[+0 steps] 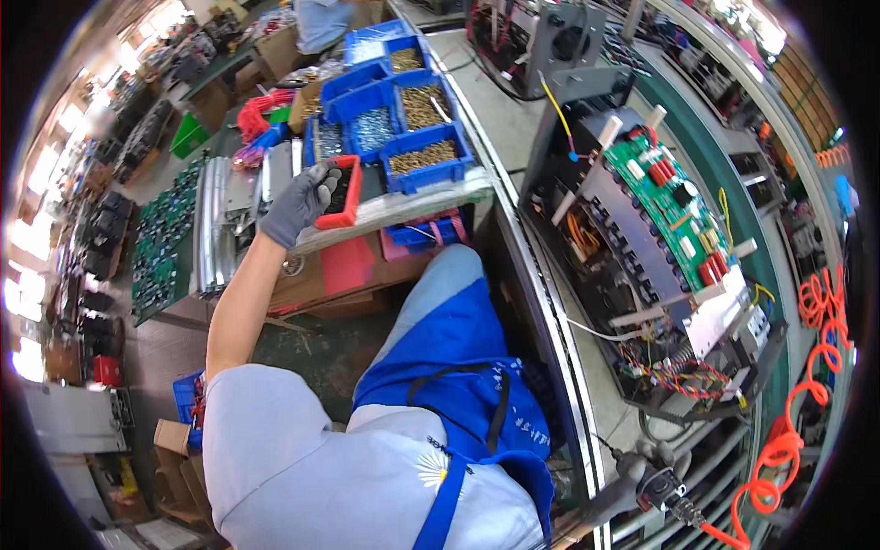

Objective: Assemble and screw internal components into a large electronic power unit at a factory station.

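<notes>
My left hand (301, 203), in a grey glove, reaches into a small red bin (352, 194) with dark small parts inside. Its fingers are curled together at the bin's contents, and whatever is between them is too small to make out. At the lower right my right hand (632, 469), also gloved, is closed around a dark air screwdriver (662, 488) joined to an orange coiled hose (779, 449). Beside the red bin stand blue bins (426, 174) of brass-coloured and silvery screws. Right of me an open machine chassis (587, 206) carries a green circuit board (667, 215).
Metal bars (215, 220) and bundled red wires (261, 115) lie beyond the left hand. Green circuit boards (165, 238) cover a table at the left. A metal-edged bench (541, 302) runs along my right side. Another person (321, 23) is at the far end.
</notes>
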The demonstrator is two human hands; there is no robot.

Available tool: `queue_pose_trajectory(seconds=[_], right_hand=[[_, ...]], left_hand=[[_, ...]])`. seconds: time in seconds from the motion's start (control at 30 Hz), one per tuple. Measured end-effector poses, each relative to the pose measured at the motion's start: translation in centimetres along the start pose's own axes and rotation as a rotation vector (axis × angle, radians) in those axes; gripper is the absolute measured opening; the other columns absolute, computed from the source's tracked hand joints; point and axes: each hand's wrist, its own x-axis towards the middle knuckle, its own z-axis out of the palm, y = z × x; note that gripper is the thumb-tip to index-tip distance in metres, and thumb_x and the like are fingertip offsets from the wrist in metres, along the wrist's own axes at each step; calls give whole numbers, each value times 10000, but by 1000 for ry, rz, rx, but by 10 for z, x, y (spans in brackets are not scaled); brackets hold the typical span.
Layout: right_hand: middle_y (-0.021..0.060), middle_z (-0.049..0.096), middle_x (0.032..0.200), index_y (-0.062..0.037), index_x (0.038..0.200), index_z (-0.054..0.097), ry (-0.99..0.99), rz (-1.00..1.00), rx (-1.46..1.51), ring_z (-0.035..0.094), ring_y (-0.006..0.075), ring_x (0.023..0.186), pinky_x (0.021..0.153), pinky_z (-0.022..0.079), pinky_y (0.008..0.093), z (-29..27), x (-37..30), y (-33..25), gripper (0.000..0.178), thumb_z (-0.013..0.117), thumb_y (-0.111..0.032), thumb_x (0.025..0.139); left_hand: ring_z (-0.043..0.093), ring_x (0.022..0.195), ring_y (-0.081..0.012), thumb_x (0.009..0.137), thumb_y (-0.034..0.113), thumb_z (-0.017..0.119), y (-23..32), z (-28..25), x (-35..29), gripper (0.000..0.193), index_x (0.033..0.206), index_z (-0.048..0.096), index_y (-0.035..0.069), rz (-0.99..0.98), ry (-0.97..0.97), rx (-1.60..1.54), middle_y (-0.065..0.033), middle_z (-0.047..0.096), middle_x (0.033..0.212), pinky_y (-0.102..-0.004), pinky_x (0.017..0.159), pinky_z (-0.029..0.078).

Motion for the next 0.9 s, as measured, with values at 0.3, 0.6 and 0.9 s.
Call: queue_pose_trajectory(seconds=[0.3,0.6,0.9], right_hand=[[107,574,882,20,1268,431,-428,-81,429,561,127,588,547,504,308,18,0,-48,592,692,-125,757],[40,488,793,-53,1362,403,-824,-544,807,473,125,465,400,413,292,79,-8,-146,599,636,-47,810],[76,563,903,-53,1355,423,-831,-492,784,577,118,586,513,514,307,89,-6,-140,599,670,-66,810]], left_hand=[[605,819,-164,860,80,627,-171,186,-31,248,1086,563,3,-446,-442,91,-134,593,1024,-236,659,518],[515,699,-67,970,288,548,-277,293,-68,394,1203,527,-29,-894,-689,-77,-39,563,889,-158,556,434],[513,676,-50,961,302,566,-275,296,-64,341,1114,557,-3,-869,-640,-209,-23,546,854,-151,536,440]])
